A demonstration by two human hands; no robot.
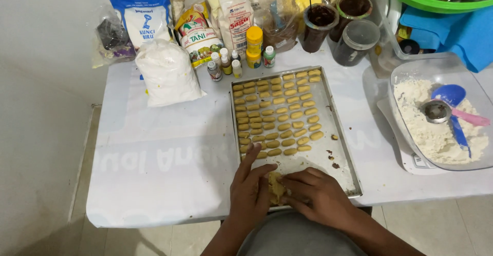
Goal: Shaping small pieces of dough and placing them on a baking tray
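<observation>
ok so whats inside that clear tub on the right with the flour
The clear tub holds a heap of white flour, a blue spoon, a small metal cup and a pink handle. Anything buried under the flour is hidden.

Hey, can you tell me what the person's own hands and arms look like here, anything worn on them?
Both the left hand and the right hand are bare: no gloves, rings, watch or bracelets visible. The forearms are uncovered too, with no sleeves in view. The fingernails look short.
</observation>
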